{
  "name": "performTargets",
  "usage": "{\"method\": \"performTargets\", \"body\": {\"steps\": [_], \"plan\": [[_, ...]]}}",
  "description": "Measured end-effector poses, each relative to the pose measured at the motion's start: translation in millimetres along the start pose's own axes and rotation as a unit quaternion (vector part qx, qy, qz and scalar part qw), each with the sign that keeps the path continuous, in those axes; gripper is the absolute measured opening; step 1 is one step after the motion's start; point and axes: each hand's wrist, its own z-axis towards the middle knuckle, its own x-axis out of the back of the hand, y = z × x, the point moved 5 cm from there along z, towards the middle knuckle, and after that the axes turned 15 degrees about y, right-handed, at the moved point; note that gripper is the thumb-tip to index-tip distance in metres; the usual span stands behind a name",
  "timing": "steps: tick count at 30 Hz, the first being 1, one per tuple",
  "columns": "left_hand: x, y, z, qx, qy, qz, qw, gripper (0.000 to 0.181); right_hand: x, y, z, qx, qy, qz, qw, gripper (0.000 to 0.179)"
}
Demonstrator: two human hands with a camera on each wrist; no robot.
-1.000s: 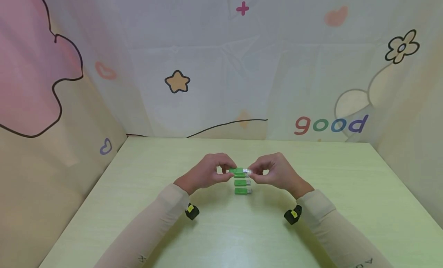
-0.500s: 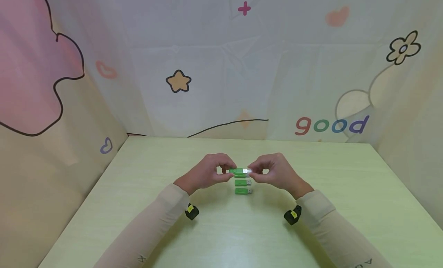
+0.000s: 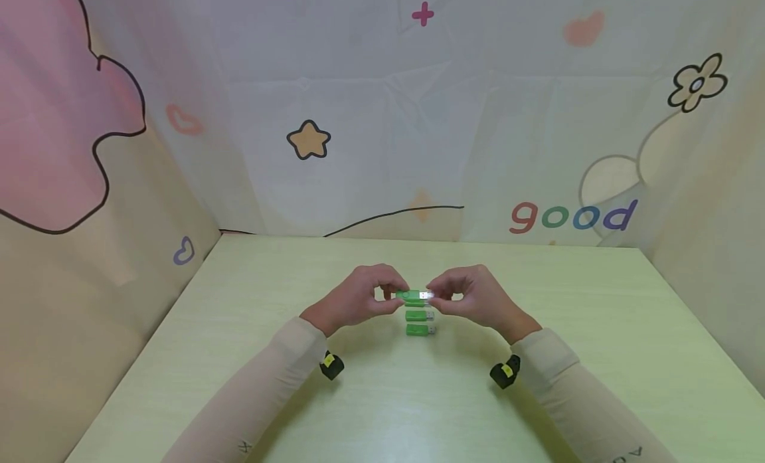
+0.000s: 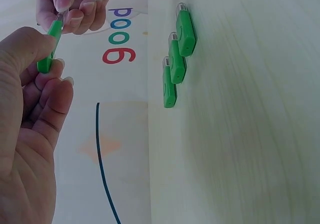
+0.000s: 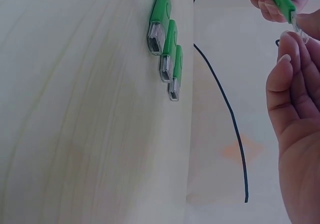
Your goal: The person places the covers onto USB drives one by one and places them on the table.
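Observation:
My left hand (image 3: 370, 295) pinches the green body of a USB flash drive (image 3: 409, 295) between thumb and fingers, above the table. Its metal plug points right. My right hand (image 3: 475, 295) pinches a small clear cap (image 5: 302, 33) at the plug end; how far the cap covers the plug is hard to tell. Below the hands, three more green USB flash drives lie in a column: a far one (image 3: 417, 303) partly hidden by the held drive, a middle one (image 3: 415, 315) and a near one (image 3: 416, 330). The wrist views show clear caps over their plugs.
The pale wooden table (image 3: 382, 396) reaches back to a printed cloth backdrop (image 3: 370, 117), which also hangs along both sides. A black wrist camera (image 3: 331, 365) sits at the left cuff and another black wrist camera (image 3: 505, 372) at the right cuff.
The right hand has shifted very slightly left with the clear cap, which now lines up with the held drive's plug. The left hand and the lying drives stay put.

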Motion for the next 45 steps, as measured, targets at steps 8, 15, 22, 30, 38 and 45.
{"method": "performTargets", "body": {"steps": [8, 15, 22, 30, 38, 45], "plan": [[-1.0, 0.3, 0.9, 0.003, -0.008, 0.003, 1.0, 0.018, 0.4, -11.7, -0.9, -0.018, -0.003, 0.01, 0.9998, 0.014], [-2.7, 0.6, 2.1, -0.001, -0.01, 0.006, 0.9999, 0.018, -1.4, 15.1, 0.9, -0.016, 0.003, 0.0, 0.9999, 0.014], [-2.8, 3.7, 3.8, -0.006, -0.012, 0.013, 0.9998, 0.018, -0.7, 14.1, 1.0, -0.004, 0.006, 0.002, 1.0, 0.012], [-3.9, 4.8, 5.4, -0.01, -0.01, 0.03, 0.9995, 0.016, -1.1, 15.2, 0.9, -0.011, 0.011, 0.007, 0.9999, 0.011], [-3.7, 6.4, 7.0, -0.009, -0.018, 0.038, 0.9991, 0.017, -2.1, 7.9, 2.0, -0.025, 0.011, -0.001, 0.9996, 0.011], [-5.7, 2.5, 8.8, 0.004, -0.019, 0.053, 0.9984, 0.019, -0.8, 19.6, 3.3, -0.04, 0.013, -0.01, 0.9991, 0.012]]}}
